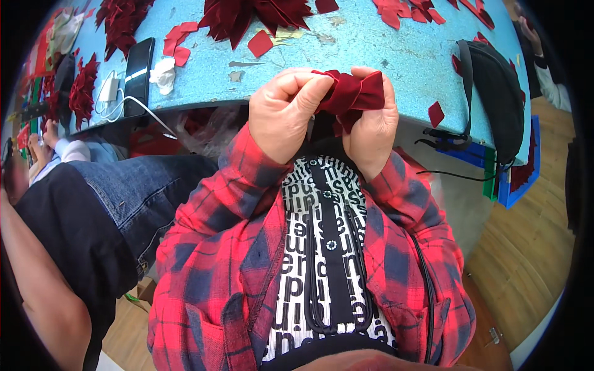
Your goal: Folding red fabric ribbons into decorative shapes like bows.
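Observation:
A dark red velvet bow [354,93] is held up between my two hands at the near edge of the blue table [210,74]. My left hand [281,108] pinches its left end between thumb and fingers. The right hand [377,123] has its fingers closed round the bow's right side, and its fingertips are partly hidden behind the fabric. A strip of the same velvet hangs below the bow between my hands. Beyond them on the table lie a red diamond-shaped piece [260,44] and a large pile of dark red velvet pieces [250,17].
To the left are a black phone [138,77], a white cable [148,111] and a crumpled tissue [163,76]. A black bag [492,99] lies at the right table edge above a blue bin [520,179]. Close on my left sits another person in jeans [148,191].

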The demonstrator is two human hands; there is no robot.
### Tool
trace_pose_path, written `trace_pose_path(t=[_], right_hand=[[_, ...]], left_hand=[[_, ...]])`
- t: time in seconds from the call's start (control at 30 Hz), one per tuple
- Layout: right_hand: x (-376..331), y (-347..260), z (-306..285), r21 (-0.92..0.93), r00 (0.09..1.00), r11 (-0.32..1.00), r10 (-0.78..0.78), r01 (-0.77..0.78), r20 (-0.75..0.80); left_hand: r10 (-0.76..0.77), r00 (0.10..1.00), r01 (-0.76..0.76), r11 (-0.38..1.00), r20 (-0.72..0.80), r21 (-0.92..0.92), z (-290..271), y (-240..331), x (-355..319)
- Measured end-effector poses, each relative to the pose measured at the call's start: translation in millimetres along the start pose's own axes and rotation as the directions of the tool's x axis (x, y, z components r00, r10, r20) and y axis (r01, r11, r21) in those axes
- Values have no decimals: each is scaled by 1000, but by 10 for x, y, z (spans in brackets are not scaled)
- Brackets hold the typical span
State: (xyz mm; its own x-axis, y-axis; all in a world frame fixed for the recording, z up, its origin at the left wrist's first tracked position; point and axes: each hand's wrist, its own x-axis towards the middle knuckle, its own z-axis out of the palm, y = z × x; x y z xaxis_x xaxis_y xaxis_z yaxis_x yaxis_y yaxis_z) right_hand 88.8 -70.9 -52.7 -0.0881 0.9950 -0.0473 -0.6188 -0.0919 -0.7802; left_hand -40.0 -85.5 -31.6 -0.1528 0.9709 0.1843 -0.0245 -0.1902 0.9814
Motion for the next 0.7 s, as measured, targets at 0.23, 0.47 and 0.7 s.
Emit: trace_pose_path(t=[0.23, 0.47, 0.7], right_hand=[[13, 122, 94, -127, 990, 983, -127, 133, 55], [-34, 319, 141, -238, 972, 944, -209, 229, 106], [-13, 353, 254, -188, 970, 965, -147, 184, 195]], left_hand=[[-345, 931, 365, 856, 121, -367, -172, 41, -62], [-279, 958, 286, 935, 60, -212, -330, -15, -126], [-6, 1000, 7, 999, -20, 44, -483, -52, -125]])
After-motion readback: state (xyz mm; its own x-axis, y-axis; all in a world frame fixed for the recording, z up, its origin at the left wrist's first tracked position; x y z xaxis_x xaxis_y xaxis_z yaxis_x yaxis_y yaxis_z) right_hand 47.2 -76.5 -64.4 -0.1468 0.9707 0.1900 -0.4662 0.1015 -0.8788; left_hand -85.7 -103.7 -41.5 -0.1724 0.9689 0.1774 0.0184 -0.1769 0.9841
